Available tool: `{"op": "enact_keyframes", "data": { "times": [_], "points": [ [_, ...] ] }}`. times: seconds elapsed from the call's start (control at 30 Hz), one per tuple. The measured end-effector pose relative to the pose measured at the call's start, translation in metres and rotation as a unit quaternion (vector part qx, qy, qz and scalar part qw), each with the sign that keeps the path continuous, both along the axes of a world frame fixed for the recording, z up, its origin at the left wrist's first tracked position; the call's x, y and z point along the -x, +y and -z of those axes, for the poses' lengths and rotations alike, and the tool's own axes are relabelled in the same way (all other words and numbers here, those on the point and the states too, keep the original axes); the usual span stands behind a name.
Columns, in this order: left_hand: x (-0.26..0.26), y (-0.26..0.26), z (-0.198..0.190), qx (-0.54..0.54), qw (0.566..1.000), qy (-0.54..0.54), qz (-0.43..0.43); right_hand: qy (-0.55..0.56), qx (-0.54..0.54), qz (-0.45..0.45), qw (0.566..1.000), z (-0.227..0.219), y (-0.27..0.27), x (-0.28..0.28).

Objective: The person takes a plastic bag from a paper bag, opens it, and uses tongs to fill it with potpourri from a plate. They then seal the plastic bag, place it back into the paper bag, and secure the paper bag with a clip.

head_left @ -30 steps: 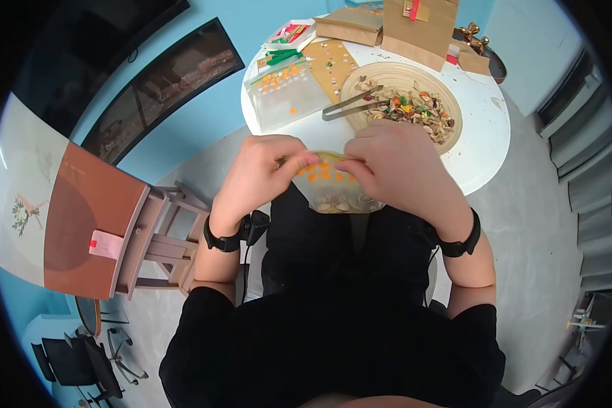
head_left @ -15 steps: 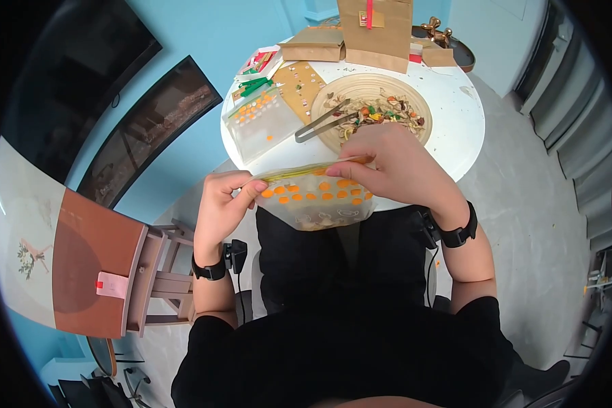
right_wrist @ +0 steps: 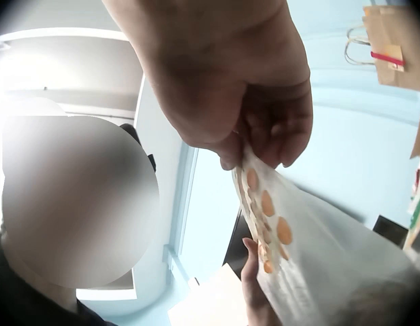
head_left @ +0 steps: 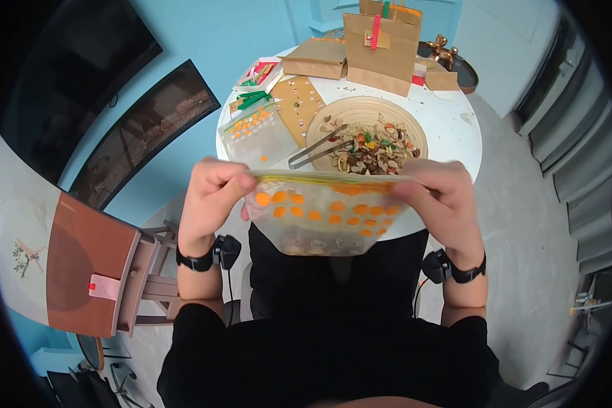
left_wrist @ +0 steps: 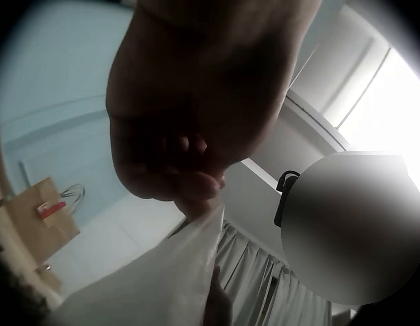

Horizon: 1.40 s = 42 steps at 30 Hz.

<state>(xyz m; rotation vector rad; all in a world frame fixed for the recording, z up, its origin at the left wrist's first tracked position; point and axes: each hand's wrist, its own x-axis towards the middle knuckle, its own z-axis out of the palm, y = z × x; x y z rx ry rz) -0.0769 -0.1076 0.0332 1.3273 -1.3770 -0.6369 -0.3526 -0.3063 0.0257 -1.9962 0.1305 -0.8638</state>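
Now, left of centre in the head view, one upper corner of the orange-dotted bag [head_left: 323, 216] is pinched by the left hand [head_left: 211, 194], thumb on the near face. Above that, toward the upper left, a second zip bag [head_left: 258, 146] is left lying flat, touched by neither hand. And in the middle, the dotted bag is held stretched between both hands, zip edge uppermost and nearly level, contents gathered low; whether it is sealed cannot be told. Behind it, the tongs [head_left: 318, 143] are propped across the rim of the tray [head_left: 367, 107]. Over to the right of centre, the opposite corner is pinched by the right hand [head_left: 445, 204], a little blurred. The step looks like one of handling the zip edge: an even pull is called for, corners best matched in height, the bottom left hanging so nothing is squeezed upward.
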Motion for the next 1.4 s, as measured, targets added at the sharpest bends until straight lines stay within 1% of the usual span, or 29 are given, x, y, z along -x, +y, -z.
{"op": "enact_keyframes", "data": {
  "times": [0.03,0.13,0.17,0.27,0.3,0.4,0.43,0.53,0.57,0.63,0.7,0.77,0.8,0.83,0.9,0.93,0.97,1.0,1.03,1.07,1.13,1.2,1.23,1.27,1.33,1.4],
  "points": [
    [-0.005,-0.011,-0.004,-0.006,0.999,0.006,0.038,-0.008,-0.015,0.013,1.000,-0.001,-0.001,0.005],
    [-0.006,-0.044,-0.014,-0.014,0.996,0.038,0.074,0.005,-0.115,-0.031,0.993,-0.010,-0.023,0.017],
    [-0.008,-0.054,-0.017,-0.010,0.995,0.045,0.090,0.012,-0.108,-0.030,0.994,-0.011,-0.034,0.019],
    [-0.019,-0.081,-0.019,-0.008,0.994,0.083,0.074,0.007,-0.037,0.042,0.998,-0.016,-0.056,0.008],
    [-0.023,-0.091,-0.012,0.038,0.995,0.068,0.065,-0.041,-0.080,0.057,0.994,-0.015,-0.056,0.001],
    [-0.030,-0.107,-0.014,0.081,0.987,0.114,0.073,-0.002,-0.096,0.020,0.995,-0.019,-0.063,-0.020],
    [-0.035,-0.108,-0.009,0.112,0.986,0.114,0.048,0.029,-0.063,0.018,0.997,-0.017,-0.068,-0.028],
    [-0.048,-0.110,0.000,0.163,0.974,0.141,0.066,0.022,-0.080,0.046,0.995,-0.019,-0.082,-0.058],
    [-0.062,-0.104,0.012,0.161,0.984,0.063,0.038,-0.011,-0.124,0.030,0.992,-0.021,-0.086,-0.074],
    [-0.052,-0.101,0.020,0.154,0.985,0.066,0.044,-0.025,-0.160,0.007,0.987,-0.033,-0.089,-0.105],
    [-0.064,-0.083,0.027,0.005,0.998,0.049,0.037,-0.021,-0.178,-0.025,0.984,-0.041,-0.095,-0.135],
    [-0.068,-0.074,0.041,0.016,0.992,0.125,-0.023,0.004,-0.176,-0.064,0.982,-0.045,-0.104,-0.164],
    [-0.069,-0.067,0.047,0.021,0.985,0.162,-0.053,0.042,-0.215,-0.060,0.974,-0.055,-0.106,-0.180],
    [-0.072,-0.056,0.051,0.030,0.982,0.173,-0.072,0.081,-0.253,-0.057,0.962,-0.071,-0.108,-0.197],
    [-0.083,-0.024,0.057,0.047,0.974,0.192,-0.107,0.135,-0.168,-0.067,0.974,-0.065,-0.144,-0.237],
    [-0.085,-0.008,0.062,0.033,0.975,0.173,-0.137,0.147,-0.042,-0.081,0.985,-0.037,-0.187,-0.263],
    [-0.085,0.007,0.066,0.020,0.974,0.153,-0.168,0.199,0.059,-0.017,0.978,-0.012,-0.229,-0.298],
    [-0.085,0.019,0.071,0.007,0.971,0.130,-0.200,0.245,0.160,0.048,0.955,0.012,-0.262,-0.331],
    [-0.084,0.030,0.076,0.021,0.966,0.145,-0.214,0.297,0.260,0.104,0.913,0.027,-0.276,-0.353],
    [-0.083,0.040,0.082,0.035,0.960,0.160,-0.229,0.343,0.355,0.158,0.855,0.043,-0.284,-0.371],
    [-0.087,0.055,0.095,0.058,0.946,0.188,-0.258,0.355,0.425,0.206,0.807,0.081,-0.301,-0.396],
    [-0.091,0.065,0.110,0.072,0.930,0.222,-0.285,0.400,0.429,0.226,0.778,0.097,-0.303,-0.407],
    [-0.093,0.068,0.121,0.063,0.928,0.239,-0.280,0.426,0.429,0.233,0.762,0.106,-0.300,-0.412],
    [-0.092,0.068,0.125,0.045,0.935,0.231,-0.264,0.415,0.445,0.230,0.760,0.108,-0.292,-0.414],
    [-0.089,0.059,0.132,0.022,0.931,0.238,-0.274,0.396,0.480,0.225,0.749,0.106,-0.285,-0.408],
    [-0.089,0.044,0.136,0.026,0.927,0.271,-0.257,0.350,0.486,0.247,0.762,0.085,-0.269,-0.400]
  ]
}}
